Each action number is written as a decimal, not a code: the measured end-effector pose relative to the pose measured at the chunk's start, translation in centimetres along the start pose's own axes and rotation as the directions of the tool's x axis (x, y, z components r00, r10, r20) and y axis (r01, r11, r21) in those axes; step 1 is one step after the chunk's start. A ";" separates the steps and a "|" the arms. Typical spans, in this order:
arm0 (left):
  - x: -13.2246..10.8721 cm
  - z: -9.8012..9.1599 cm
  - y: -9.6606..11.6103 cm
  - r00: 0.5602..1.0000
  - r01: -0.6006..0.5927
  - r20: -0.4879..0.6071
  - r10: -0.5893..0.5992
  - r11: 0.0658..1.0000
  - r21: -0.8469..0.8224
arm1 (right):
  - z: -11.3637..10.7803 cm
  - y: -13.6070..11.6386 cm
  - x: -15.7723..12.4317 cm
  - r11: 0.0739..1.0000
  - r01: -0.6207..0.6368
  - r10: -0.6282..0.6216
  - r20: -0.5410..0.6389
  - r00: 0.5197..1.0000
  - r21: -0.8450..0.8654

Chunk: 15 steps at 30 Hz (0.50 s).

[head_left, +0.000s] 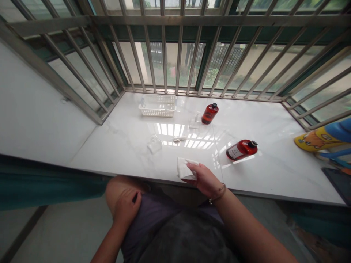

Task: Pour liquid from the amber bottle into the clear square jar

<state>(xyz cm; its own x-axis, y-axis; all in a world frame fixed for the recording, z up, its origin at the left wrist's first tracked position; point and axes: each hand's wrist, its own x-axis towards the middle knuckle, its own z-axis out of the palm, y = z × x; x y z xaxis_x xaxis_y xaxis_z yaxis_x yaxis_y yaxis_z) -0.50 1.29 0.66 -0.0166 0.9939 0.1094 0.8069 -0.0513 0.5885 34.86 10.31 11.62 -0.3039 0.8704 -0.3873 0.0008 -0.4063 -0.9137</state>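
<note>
My right hand (pixel 207 179) grips a folded white tissue (pixel 184 168) at the front edge of the white marble-look counter (pixel 123 153). Thumb on top, the other fingers are tucked mostly out of sight beneath it. My left hand (pixel 126 206) rests on my knee, fingers laid flat and holding nothing. Just beyond the tissue lie a small whitish piece (pixel 179 139) that I cannot make out and a clear glass or plastic item (pixel 155 144). To the right of my right hand stands a red-brown bottle (pixel 241 149) with a white label and dark cap.
A second red-brown bottle (pixel 210 114) stands farther back, beside a small clear container (pixel 198 117). A white perforated basket (pixel 158 106) sits near the window bars (pixel 179 58). At the right edge are a yellow and blue cylinder (pixel 315 140) and a dark flat device (pixel 336 184).
</note>
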 end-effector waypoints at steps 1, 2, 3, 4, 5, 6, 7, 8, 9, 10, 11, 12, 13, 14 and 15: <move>0.4 0.1 1.1 0.997 0.072 0.045 -0.068 0.993 -0.099 | -0.3 0.0 -0.6 0.990 -0.077 0.075 0.022 0.997 0.114; 0.8 0.2 2.4 0.985 0.157 0.100 -0.137 0.962 -0.222 | -0.5 0.1 -1.1 0.973 -0.138 0.130 0.057 0.990 0.183; 1.3 0.2 4.0 0.968 0.231 0.179 -0.176 0.905 -0.357 | -0.6 0.1 -1.6 0.963 -0.178 0.162 0.096 0.982 0.201; 1.8 0.3 5.8 0.951 0.290 0.242 -0.193 0.828 -0.480 | -0.6 0.2 -2.0 0.960 -0.208 0.183 0.143 0.973 0.187; 2.4 0.3 7.7 0.932 0.335 0.316 -0.177 0.753 -0.567 | -0.5 0.3 -2.3 0.962 -0.231 0.201 0.199 0.959 0.145; 2.9 0.3 9.6 0.915 0.366 0.378 -0.144 0.693 -0.621 | -0.4 0.4 -2.6 0.967 -0.242 0.216 0.254 0.943 0.077; 3.5 0.2 11.3 0.895 0.386 0.436 -0.090 0.645 -0.659 | -0.3 0.3 -2.8 0.972 -0.235 0.229 0.301 0.926 -0.014; 4.0 0.1 12.9 0.871 0.404 0.490 -0.034 0.616 -0.676 | -0.1 0.2 -2.9 0.970 -0.209 0.240 0.334 0.912 -0.124; 4.6 0.0 14.1 0.840 0.416 0.542 0.017 0.622 -0.664 | 0.0 0.1 -3.0 0.956 -0.164 0.245 0.351 0.904 -0.244; 5.0 -0.1 15.0 0.813 0.412 0.579 0.055 0.647 -0.641 | 0.1 -0.1 -3.1 0.929 -0.108 0.238 0.346 0.908 -0.354; 5.4 -0.2 15.6 0.792 0.402 0.605 0.081 0.676 -0.617 | 0.2 -0.3 -3.2 0.895 -0.056 0.215 0.318 0.923 -0.442; 5.7 -0.3 16.0 0.779 0.390 0.620 0.092 0.704 -0.594 | 0.3 -0.5 -3.3 0.861 -0.014 0.177 0.273 0.945 -0.509; 5.9 -0.3 16.1 0.772 0.384 0.629 0.091 0.721 -0.577 | 0.3 -0.6 -3.4 0.830 0.013 0.131 0.218 0.967 -0.557; 6.0 -0.2 16.1 0.768 0.392 0.636 0.082 0.725 -0.567 | 0.3 -0.7 -3.5 0.811 0.025 0.084 0.159 0.984 -0.584; 6.0 0.0 16.1 0.764 0.415 0.642 0.063 0.713 -0.565 | 0.3 -0.6 -3.6 0.807 0.025 0.043 0.101 0.994 -0.590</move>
<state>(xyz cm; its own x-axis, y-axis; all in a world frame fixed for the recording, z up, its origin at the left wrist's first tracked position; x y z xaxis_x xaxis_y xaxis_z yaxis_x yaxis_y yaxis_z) 12.35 6.41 10.81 0.4175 0.8192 -0.3932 0.2354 0.3204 0.9176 35.62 7.35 13.57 -0.3985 0.8193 -0.4122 0.5549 -0.1425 -0.8196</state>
